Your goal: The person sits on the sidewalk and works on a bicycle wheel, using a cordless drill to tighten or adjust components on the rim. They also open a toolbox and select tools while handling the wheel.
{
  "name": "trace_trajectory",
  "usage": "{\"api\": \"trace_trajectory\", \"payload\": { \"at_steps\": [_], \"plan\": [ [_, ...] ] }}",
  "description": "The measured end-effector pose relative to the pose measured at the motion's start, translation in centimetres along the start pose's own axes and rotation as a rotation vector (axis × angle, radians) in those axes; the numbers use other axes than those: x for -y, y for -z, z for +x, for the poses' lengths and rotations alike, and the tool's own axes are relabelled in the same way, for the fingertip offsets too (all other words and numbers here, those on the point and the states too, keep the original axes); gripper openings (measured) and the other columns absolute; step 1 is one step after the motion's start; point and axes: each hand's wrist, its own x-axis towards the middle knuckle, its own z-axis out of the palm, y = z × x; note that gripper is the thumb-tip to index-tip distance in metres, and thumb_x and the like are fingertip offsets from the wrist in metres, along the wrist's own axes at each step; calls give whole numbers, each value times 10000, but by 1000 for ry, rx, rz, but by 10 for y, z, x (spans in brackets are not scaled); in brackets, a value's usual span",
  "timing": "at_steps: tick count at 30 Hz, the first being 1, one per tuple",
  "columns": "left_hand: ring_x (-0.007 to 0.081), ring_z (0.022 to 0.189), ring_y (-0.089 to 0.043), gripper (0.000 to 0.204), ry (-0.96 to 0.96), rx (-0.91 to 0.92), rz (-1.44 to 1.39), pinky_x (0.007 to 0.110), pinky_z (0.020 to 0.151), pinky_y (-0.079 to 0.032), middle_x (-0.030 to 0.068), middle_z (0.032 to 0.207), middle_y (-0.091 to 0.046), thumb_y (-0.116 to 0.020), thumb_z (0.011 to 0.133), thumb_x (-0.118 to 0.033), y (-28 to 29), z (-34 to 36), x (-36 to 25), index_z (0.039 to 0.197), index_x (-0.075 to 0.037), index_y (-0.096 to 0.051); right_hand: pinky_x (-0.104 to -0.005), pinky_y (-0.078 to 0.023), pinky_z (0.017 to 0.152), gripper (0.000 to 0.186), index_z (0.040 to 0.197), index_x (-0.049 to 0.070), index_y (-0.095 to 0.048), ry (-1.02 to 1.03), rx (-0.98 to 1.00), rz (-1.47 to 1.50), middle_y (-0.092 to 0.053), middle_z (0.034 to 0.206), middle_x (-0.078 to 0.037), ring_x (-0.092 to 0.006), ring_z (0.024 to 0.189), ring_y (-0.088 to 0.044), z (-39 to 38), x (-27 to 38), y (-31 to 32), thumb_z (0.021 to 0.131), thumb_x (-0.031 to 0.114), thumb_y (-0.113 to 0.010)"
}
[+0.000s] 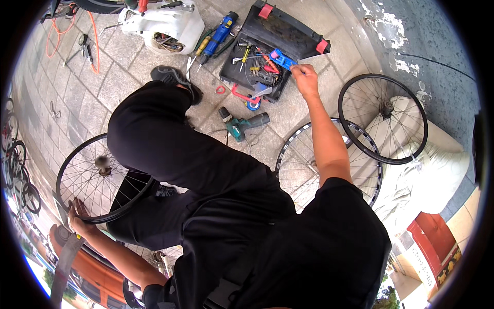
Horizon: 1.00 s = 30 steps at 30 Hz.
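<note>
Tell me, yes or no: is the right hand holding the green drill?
No. The right hand reaches into the open toolbox, while the drill lies untouched on the pavement.

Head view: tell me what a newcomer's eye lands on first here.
Probably the person's black-clad legs filling the middle, with the right hand reaching up to the open black toolbox full of colourful tools. At lower left, the left hand grips the rim of a spoked bicycle wheel. Two more wheels overlap on the paving at right, beside a green cordless drill.
</note>
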Motion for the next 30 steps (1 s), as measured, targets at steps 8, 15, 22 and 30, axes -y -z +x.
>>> {"api": "trace_trajectory", "payload": {
  "at_steps": [8, 15, 22, 30],
  "plan": [
    [436, 1355, -533, 476, -7, -16, 32, 513, 1157, -479, 271, 1508, -461, -511, 1031, -101, -16, -10, -2, 1380, 204, -401, -283, -539, 790, 171, 929, -18, -787, -86, 216, 131, -632, 1104, -85, -167, 880, -667, -28, -9, -51, 888, 148, -773],
    [460, 1323, -552, 426, -17, 33, -11, 547, 1134, -500, 282, 1465, -494, -517, 1021, -83, -1, 0, -5, 1326, 203, -437, -335, -496, 980, 283, 1012, 40, -804, -198, 374, 0, -708, 1074, -162, -268, 1081, -673, -58, 9, -141, 892, 288, -738],
    [514, 1340, -512, 461, -40, 11, 12, 602, 1174, -439, 304, 1473, -469, -568, 1017, -149, -16, 0, -6, 1295, 206, -473, -431, -574, 877, 308, 1079, 127, -803, -410, 387, -278, -769, 1026, -164, -352, 962, -744, -50, 10, -165, 918, 368, -699],
    [520, 1396, -458, 850, -258, 346, 218, 615, 1199, -388, 304, 1517, -428, -731, 925, -554, -2, 9, -3, 1346, 146, -500, -466, -521, 1008, 313, 1139, 229, -795, -455, 415, -340, -727, 1225, -143, -356, 1149, -687, -44, 9, -170, 948, 422, -639]
  ]
}}
